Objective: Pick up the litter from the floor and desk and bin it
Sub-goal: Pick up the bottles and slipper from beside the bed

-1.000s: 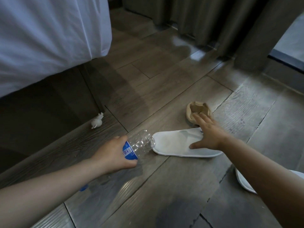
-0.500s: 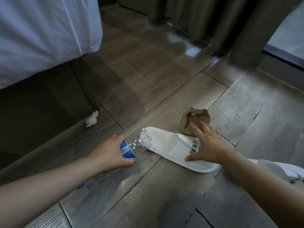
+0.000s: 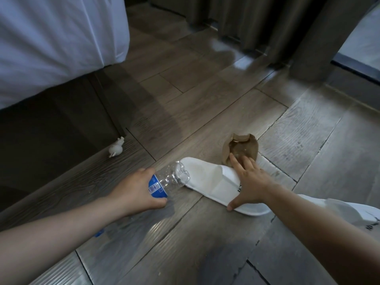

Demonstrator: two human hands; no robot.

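My left hand (image 3: 136,191) grips a clear, crushed plastic bottle (image 3: 170,179) with a blue label, held low over the wooden floor. A crumpled brown paper cup (image 3: 241,148) lies on the floor a little further off to the right. The outstretched fingers of my right hand (image 3: 249,182) reach its near edge, while the palm hovers over a white slipper (image 3: 207,179). A small white crumpled tissue (image 3: 116,148) lies on the floor by the dark bed base.
A bed with a white sheet (image 3: 57,42) and a dark base (image 3: 51,128) fills the left. Dark curtains (image 3: 257,21) hang at the back. A second white slipper (image 3: 349,210) lies at the right, partly behind my right forearm.
My right hand has stretched forward over the slipper until its fingertips reach the brown cup. The left hand keeps hold of the bottle. The view has shifted slightly.
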